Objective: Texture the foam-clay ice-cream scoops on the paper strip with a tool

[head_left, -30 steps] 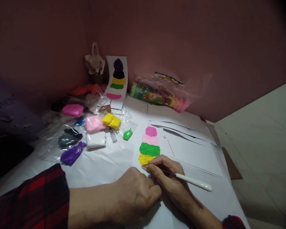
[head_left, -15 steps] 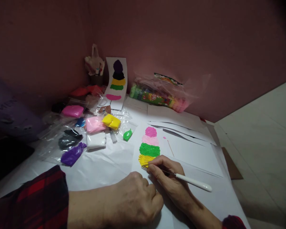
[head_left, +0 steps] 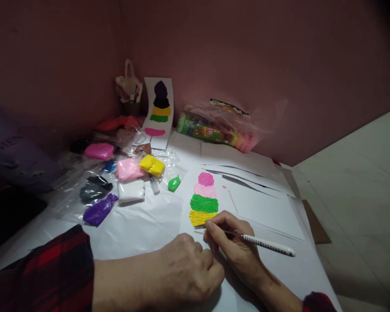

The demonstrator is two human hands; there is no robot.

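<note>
My right hand (head_left: 235, 242) pinches a slim white-handled fork (head_left: 269, 245), its metal tip partly behind my fingers. That tip lies at the bottom edge of a yellow clay band (head_left: 201, 218) with grooved lines. Above the yellow, on the same white paper (head_left: 186, 216), are a green clay band (head_left: 204, 203), a pale pink one (head_left: 205, 190) and a darker pink round top (head_left: 206, 179). Beside the paper's lower part my left hand (head_left: 190, 271) rests in a fist, back upward. Its palm is hidden, so I cannot tell whether anything is inside.
Bagged clay in several colours lies to the left, including purple (head_left: 99, 210), white (head_left: 131, 191) and yellow (head_left: 152, 165). A strip with a similar clay stack (head_left: 161, 112) leans on the wall. A clay pack (head_left: 214, 132) and toothpick (head_left: 232, 201) lie beyond my hands.
My right hand has shifted slightly right, and the fork has rolled so its handle shows a dark patterned edge. My left hand stays nearly where it was.
</note>
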